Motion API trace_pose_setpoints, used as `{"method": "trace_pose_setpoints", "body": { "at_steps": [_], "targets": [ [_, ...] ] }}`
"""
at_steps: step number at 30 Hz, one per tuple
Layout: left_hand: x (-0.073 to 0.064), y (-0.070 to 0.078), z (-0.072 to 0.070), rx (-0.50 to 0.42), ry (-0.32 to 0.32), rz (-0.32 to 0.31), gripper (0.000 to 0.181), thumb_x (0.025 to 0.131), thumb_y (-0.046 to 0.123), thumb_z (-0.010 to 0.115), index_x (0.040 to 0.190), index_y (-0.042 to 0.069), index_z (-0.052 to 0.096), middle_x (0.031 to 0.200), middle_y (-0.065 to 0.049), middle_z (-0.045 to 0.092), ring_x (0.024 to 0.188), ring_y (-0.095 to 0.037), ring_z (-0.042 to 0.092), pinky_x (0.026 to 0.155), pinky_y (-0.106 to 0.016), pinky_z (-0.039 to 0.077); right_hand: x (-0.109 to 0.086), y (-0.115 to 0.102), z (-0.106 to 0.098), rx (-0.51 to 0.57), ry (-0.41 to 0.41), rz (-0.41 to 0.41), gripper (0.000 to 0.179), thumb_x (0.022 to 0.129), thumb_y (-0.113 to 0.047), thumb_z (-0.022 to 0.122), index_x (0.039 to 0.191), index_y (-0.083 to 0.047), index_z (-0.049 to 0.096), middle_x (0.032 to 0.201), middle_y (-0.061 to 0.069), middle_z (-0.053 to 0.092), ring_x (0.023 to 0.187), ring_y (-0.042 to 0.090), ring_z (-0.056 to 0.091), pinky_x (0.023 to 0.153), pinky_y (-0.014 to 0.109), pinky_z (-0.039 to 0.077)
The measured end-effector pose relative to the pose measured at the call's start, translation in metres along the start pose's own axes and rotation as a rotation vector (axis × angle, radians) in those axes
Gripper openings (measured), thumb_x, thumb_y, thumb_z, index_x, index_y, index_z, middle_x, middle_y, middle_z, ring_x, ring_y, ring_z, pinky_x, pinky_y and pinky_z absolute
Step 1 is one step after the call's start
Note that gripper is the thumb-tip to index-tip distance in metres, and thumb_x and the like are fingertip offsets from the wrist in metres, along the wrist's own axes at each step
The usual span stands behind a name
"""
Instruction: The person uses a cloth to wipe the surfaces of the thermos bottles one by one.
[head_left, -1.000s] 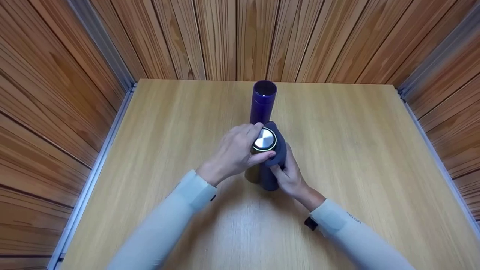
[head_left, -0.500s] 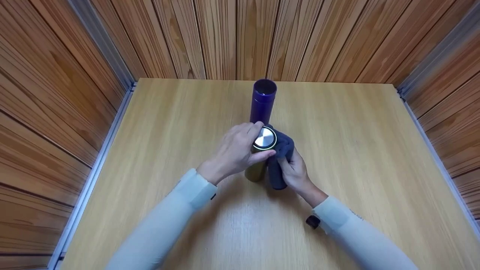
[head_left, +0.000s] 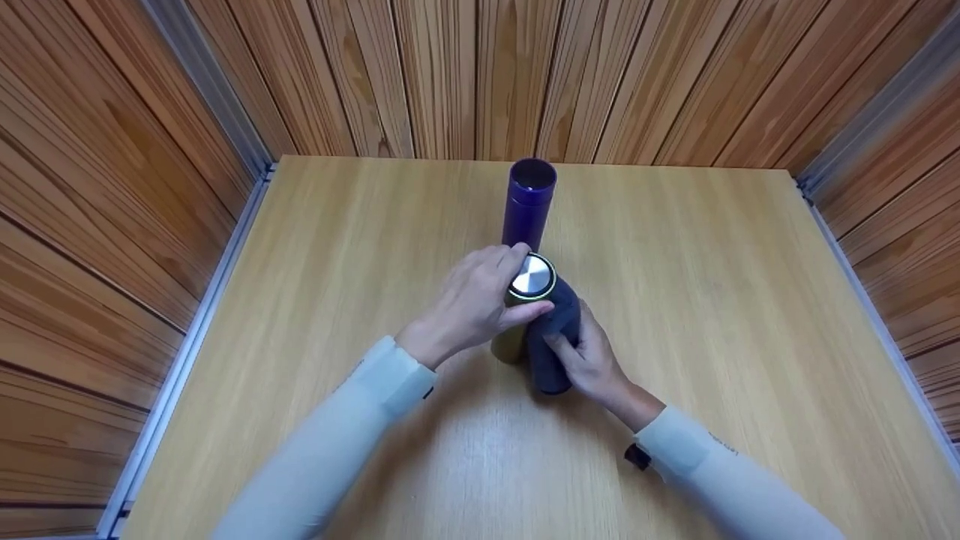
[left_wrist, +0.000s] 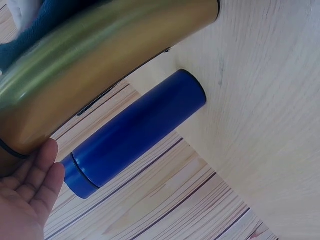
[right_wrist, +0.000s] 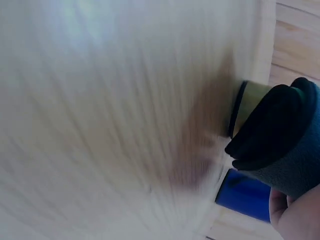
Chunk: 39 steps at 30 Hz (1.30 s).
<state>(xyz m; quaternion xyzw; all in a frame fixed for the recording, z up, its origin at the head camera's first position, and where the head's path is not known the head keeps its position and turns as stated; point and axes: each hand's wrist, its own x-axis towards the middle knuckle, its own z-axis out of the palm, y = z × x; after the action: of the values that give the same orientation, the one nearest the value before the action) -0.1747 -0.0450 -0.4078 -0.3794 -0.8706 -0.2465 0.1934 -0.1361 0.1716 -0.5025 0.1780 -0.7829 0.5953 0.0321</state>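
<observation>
In the head view my left hand [head_left: 469, 304] grips the top of an upright gold thermos flask [head_left: 510, 346] just under its silver-topped lid [head_left: 532, 276]. Its fingers curl round the neck from the far side, and the thumb lies along the near side. My right hand [head_left: 596, 360] holds a folded dark grey cloth [head_left: 555, 334] against the flask's right side, thumb on the near face. The right wrist view shows the cloth's layered edge [right_wrist: 270, 125] hanging over the flask. Much of the flask's body is hidden behind the cloth and fingers.
A blue-purple thermos flask [head_left: 525, 221] stands upright right behind the gold one, its lower part hidden in the head view. Both are on a light wooden table [head_left: 360, 247]. Wood-plank walls [head_left: 442, 75] rise at the back and both sides.
The right hand and cloth swung out to the right, then came back against the gold flask and slid lower, toward me. The left hand and both flasks stay in place.
</observation>
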Motion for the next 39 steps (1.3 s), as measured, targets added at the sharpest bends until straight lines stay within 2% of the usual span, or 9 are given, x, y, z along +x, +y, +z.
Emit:
{"method": "trace_pose_setpoints", "body": {
  "at_steps": [6,8,12,14,18,24,30,34,39],
  "targets": [
    [0.0,-0.001,0.001,-0.007,0.017,0.011,0.071,0.096,0.057,0.063,0.133,-0.003,0.055,0.106,-0.009,0.067,0.093,-0.022,0.062,0.083,-0.037,0.053,-0.005,-0.005,0.015,-0.11,0.045,-0.159,0.079,0.094,-0.008,0.072,0.159,-0.006,0.026,0.156,0.017,0.033,0.139,0.027,0.037,0.117,0.029,0.024],
    [0.0,-0.001,0.001,-0.011,0.026,0.019,0.07,0.096,0.056,0.064,0.132,-0.002,0.054,0.104,-0.009,0.067,0.091,-0.022,0.061,0.082,-0.037,0.053,-0.003,-0.007,0.018,-0.133,0.074,-0.209,0.083,0.094,-0.013,0.073,0.159,-0.004,0.023,0.156,0.019,0.032,0.14,0.029,0.036,0.118,0.03,0.023],
    [-0.001,-0.002,0.002,-0.018,0.05,0.037,0.068,0.096,0.054,0.067,0.131,-0.003,0.055,0.101,-0.009,0.066,0.088,-0.023,0.061,0.079,-0.037,0.053,0.005,-0.008,0.018,-0.172,0.107,-0.27,0.074,0.1,-0.033,0.065,0.156,-0.003,0.027,0.148,0.017,0.04,0.132,0.027,0.043,0.115,0.029,0.029],
    [-0.001,-0.002,0.002,-0.013,0.056,0.042,0.069,0.096,0.054,0.067,0.131,-0.004,0.055,0.101,-0.009,0.066,0.087,-0.023,0.061,0.078,-0.037,0.053,0.009,-0.006,0.015,-0.21,0.103,-0.284,0.067,0.102,-0.036,0.059,0.153,-0.001,0.031,0.143,0.017,0.045,0.128,0.026,0.047,0.113,0.028,0.033],
    [0.0,-0.001,0.002,-0.007,0.047,0.037,0.07,0.096,0.055,0.066,0.132,-0.004,0.056,0.104,-0.01,0.067,0.091,-0.023,0.062,0.082,-0.037,0.053,0.01,-0.002,0.01,-0.281,0.09,-0.262,0.052,0.103,-0.017,0.059,0.145,0.003,0.036,0.134,0.017,0.053,0.12,0.025,0.055,0.108,0.034,0.041],
    [0.0,-0.001,0.001,-0.024,0.023,0.02,0.069,0.096,0.054,0.067,0.133,-0.003,0.055,0.108,-0.011,0.068,0.093,-0.023,0.062,0.085,-0.037,0.054,0.005,0.0,0.004,-0.297,0.109,-0.151,0.038,0.099,0.0,0.06,0.134,0.005,0.045,0.124,0.018,0.061,0.113,0.027,0.061,0.104,0.049,0.046],
    [0.0,-0.001,0.001,-0.02,0.018,0.015,0.068,0.095,0.053,0.068,0.133,-0.002,0.056,0.108,-0.011,0.068,0.093,-0.022,0.062,0.084,-0.036,0.054,-0.001,0.003,0.0,-0.322,0.092,-0.099,0.034,0.098,0.002,0.063,0.128,0.002,0.05,0.116,0.017,0.064,0.106,0.028,0.063,0.099,0.05,0.05],
    [0.0,-0.001,0.001,-0.016,0.025,0.023,0.066,0.094,0.051,0.071,0.131,-0.002,0.056,0.104,-0.009,0.067,0.09,-0.021,0.061,0.081,-0.035,0.053,-0.007,0.001,0.003,-0.344,0.067,-0.064,0.041,0.097,-0.005,0.068,0.133,0.001,0.047,0.121,0.017,0.063,0.111,0.028,0.063,0.101,0.051,0.048],
    [0.001,0.0,0.002,-0.002,0.033,0.029,0.067,0.095,0.052,0.07,0.13,-0.003,0.056,0.103,-0.009,0.067,0.088,-0.022,0.061,0.08,-0.036,0.053,-0.013,-0.004,0.011,-0.42,0.112,-0.144,0.059,0.094,-0.014,0.075,0.141,0.005,0.043,0.128,0.02,0.058,0.116,0.031,0.061,0.101,0.051,0.047]
  ]
}}
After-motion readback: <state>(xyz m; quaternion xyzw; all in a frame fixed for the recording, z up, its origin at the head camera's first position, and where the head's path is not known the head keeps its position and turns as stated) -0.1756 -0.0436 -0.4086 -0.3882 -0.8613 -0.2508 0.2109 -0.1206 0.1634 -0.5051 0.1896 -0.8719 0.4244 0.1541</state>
